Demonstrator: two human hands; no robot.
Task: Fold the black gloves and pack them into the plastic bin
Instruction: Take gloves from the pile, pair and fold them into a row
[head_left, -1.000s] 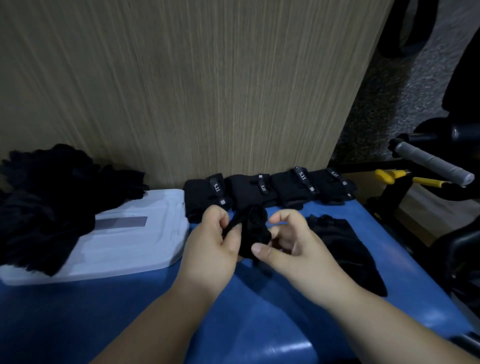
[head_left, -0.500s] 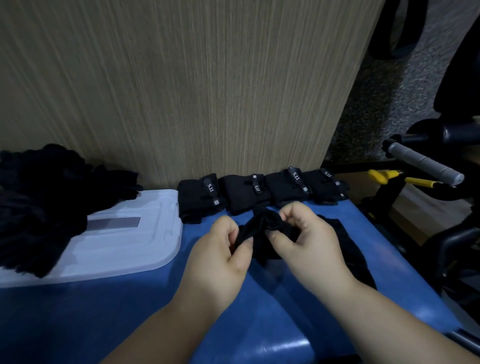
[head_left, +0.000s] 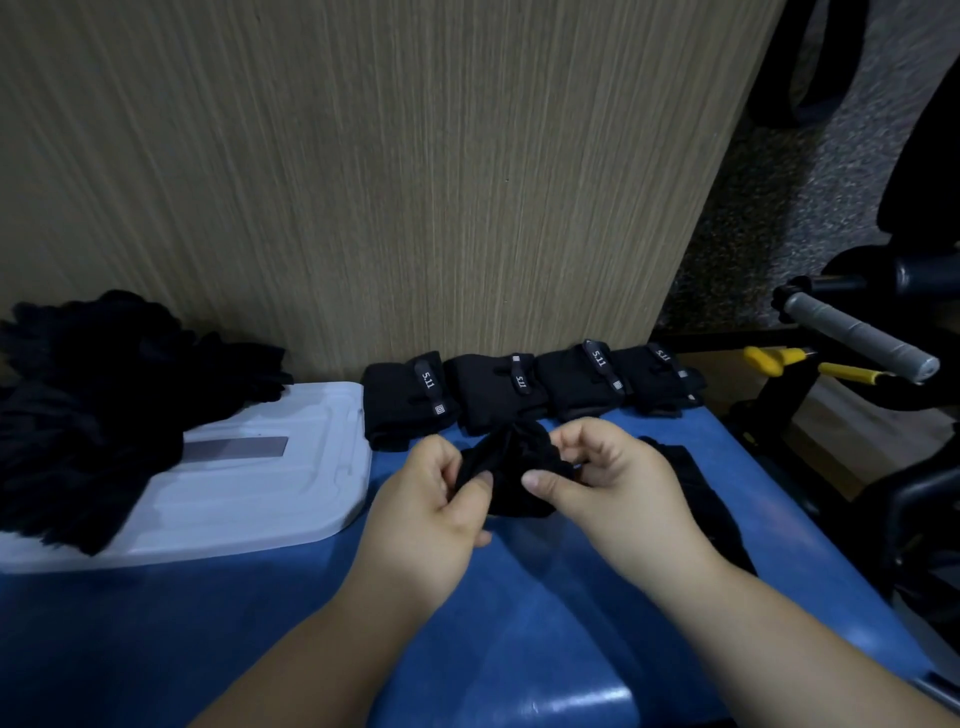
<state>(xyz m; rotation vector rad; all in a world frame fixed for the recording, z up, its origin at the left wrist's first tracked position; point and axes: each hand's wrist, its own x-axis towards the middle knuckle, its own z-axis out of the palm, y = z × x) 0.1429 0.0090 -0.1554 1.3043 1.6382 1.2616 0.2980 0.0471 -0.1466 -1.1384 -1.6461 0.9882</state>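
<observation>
So, held glove (head_left: 511, 467): I am holding it bunched up just right of the white lid (head_left: 249, 499), over the blue table (head_left: 519, 649).
Left hand (head_left: 431, 499): it is pinching the glove's left end between thumb and curled fingers.
Right hand (head_left: 597, 478): it is pinching the right end, thumb on the front, fingers curled behind.
Handling: I am judging the glove light, soft and floppy, not fragile; it is crumpling wherever I am not holding it, so I am reckoning that taking it by the cuff and the fingertip end is giving the cleanest fold.
Folded gloves (head_left: 524, 387): four bundles are sitting in a row right of the lid's far corner, against the wooden panel (head_left: 363, 182), each showing a strap tab.
Loose glove (head_left: 696, 499): one is lying flat, further right of the lid than my hands.
Unfolded pile (head_left: 88, 405): one heap is lying across the lid's left side; I am not managing to count the gloves in it.
Bin: I am seeing only the one lid; the bin's body is not showing.
</observation>
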